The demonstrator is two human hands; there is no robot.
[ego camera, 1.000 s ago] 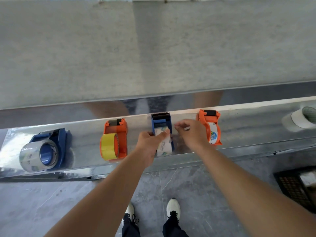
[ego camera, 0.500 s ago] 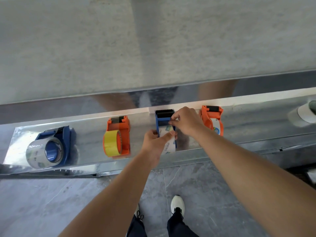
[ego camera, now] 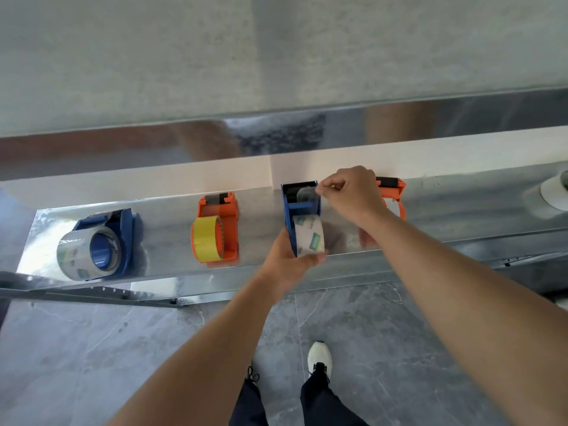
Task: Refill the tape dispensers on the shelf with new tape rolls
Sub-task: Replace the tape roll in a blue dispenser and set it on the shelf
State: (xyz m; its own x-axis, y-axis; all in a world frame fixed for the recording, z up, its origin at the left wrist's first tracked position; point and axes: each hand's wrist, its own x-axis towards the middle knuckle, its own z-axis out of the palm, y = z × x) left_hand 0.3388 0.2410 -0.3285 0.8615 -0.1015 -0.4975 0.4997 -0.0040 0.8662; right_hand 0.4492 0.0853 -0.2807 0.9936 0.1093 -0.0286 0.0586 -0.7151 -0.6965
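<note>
Four tape dispensers (ego camera: 219, 226) line a shiny metal shelf (ego camera: 166, 238) below a grey wall (ego camera: 184, 56). The left hand (ego camera: 285, 259) grips the clear roll (ego camera: 309, 235) in a blue dispenser (ego camera: 302, 206); the right hand (ego camera: 353, 195) pinches its tape end (ego camera: 304, 193).

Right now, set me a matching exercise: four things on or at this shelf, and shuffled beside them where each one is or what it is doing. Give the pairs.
Column one:
1. left hand
2. right hand
3. yellow tape roll
4. far-left blue dispenser

Column two:
A. sits in an orange dispenser
B. pinches the clear tape end
C. lies at the left end of the shelf, untouched
D. grips the near end of the middle blue dispenser

Pairs: 1-D, 2-B, 3-A, 4-C.
</note>
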